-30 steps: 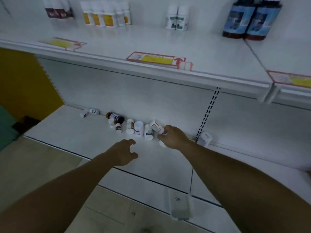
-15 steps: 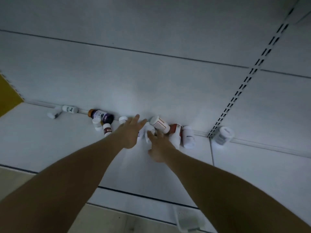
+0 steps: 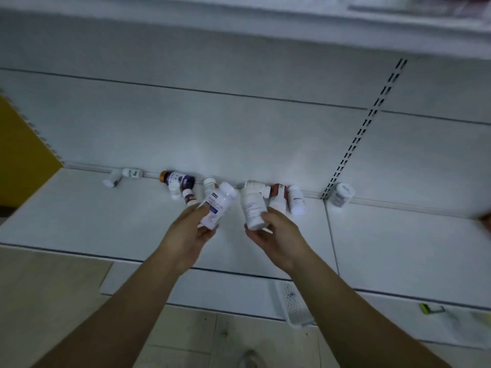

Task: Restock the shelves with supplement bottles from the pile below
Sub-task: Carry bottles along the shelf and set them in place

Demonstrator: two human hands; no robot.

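Top shelf [image 3: 372, 19] is mostly cut off at the frame edge and smeared, so I can't make out anything on it. Bottom shelf [image 3: 79, 221] is the big white slab; the pile of bottles lies along its back wall. Labels are too blurry to read from my end.

From the left: two small white bottles [image 3: 122, 176] off on their own, then a purple bottle [image 3: 177, 179] on its side with a couple of tiny ones touching it, half hidden behind what my hands hold. Further right a red bottle [image 3: 279, 192] and a white one [image 3: 296, 200] lie side by side, and a lone jar [image 3: 341, 194] sits just past the slotted upright [image 3: 364, 128].

My left hand [image 3: 191, 232] is wrapped round a white bottle with blue print [image 3: 218, 207], tilted right, lifted off the shelf. Right hand [image 3: 276, 235] grips a plain white bottle [image 3: 252, 208] by its lower end, nearly upright. Both are in front of the pile, close together but not touching.
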